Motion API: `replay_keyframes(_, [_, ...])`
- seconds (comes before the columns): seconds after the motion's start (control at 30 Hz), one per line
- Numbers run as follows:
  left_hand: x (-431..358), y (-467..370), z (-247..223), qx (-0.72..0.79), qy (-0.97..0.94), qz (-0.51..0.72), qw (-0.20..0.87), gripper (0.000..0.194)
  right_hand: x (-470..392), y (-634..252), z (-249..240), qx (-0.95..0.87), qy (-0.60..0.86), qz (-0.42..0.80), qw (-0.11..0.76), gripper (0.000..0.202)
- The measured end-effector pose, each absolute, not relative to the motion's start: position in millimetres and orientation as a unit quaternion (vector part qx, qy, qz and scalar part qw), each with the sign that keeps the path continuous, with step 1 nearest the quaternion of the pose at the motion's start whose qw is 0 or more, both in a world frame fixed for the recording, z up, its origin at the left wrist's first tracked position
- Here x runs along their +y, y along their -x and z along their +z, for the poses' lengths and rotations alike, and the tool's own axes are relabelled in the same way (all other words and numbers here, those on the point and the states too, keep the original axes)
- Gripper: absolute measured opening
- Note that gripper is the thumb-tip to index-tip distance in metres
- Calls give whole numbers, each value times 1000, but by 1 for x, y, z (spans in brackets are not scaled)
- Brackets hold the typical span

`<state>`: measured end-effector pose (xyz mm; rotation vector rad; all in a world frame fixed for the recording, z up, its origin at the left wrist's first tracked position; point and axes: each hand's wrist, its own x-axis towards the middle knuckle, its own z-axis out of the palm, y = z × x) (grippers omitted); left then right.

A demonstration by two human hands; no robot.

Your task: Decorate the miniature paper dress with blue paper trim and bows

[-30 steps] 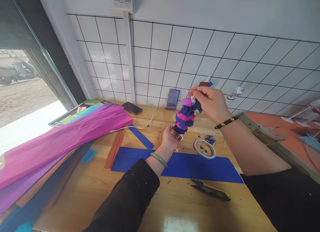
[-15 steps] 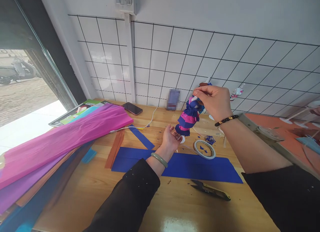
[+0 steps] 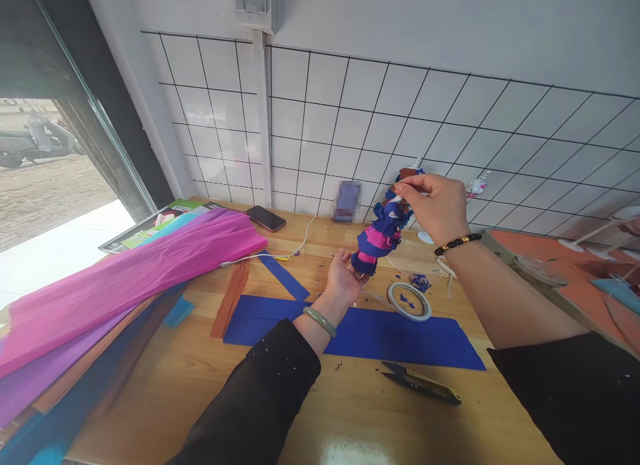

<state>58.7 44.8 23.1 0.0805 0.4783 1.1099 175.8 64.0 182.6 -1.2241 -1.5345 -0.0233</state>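
White-tiled wall behind the wooden desk (image 3: 310, 411). Your right hand (image 3: 440, 208) pinches the top of the blue-and-pink ruffled paper figure (image 3: 379, 237), lifted above the desk; your left hand (image 3: 345, 281), fingers loosely curled, steadies its base for control.

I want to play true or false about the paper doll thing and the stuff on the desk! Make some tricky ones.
1. The right hand pinches the top of the blue and pink paper figure. True.
2. The left hand holds the snips. False: they lie on the table, untouched.
3. The tape roll lies flat by the blue sheet. True.
4. The phone lies on the pink paper. False: it lies on bare wood beside it.
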Motion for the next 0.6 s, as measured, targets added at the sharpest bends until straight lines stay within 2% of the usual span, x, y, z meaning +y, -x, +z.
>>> replay_keyframes(0.23, [45, -59, 24, 221, -33, 527, 820, 21, 63, -177, 182, -654, 521, -16, 548, 11])
replay_keyframes(0.6, [45, -60, 25, 208, -17, 542, 814, 15, 70, -180, 171, -659, 518, -6, 545, 23])
